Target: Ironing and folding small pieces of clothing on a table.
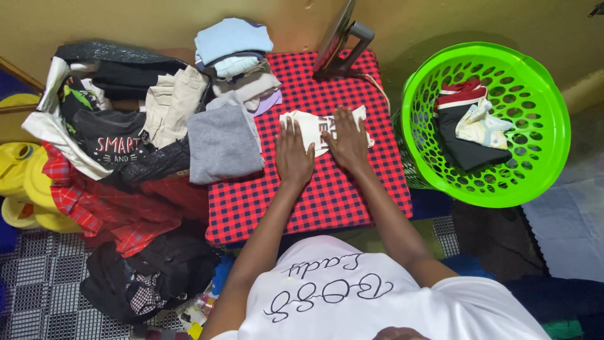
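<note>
A small cream folded cloth garment lies on the red-and-black checked surface, pressed flat beneath the left hand and right hand, both open with fingers spread, gripping nothing. A grey folded garment lies just left; an upright iron stands behind; a green perforated plastic basket holds clothes at right.

Both hands, left hand and right hand, press flat on a cream garment.
</note>
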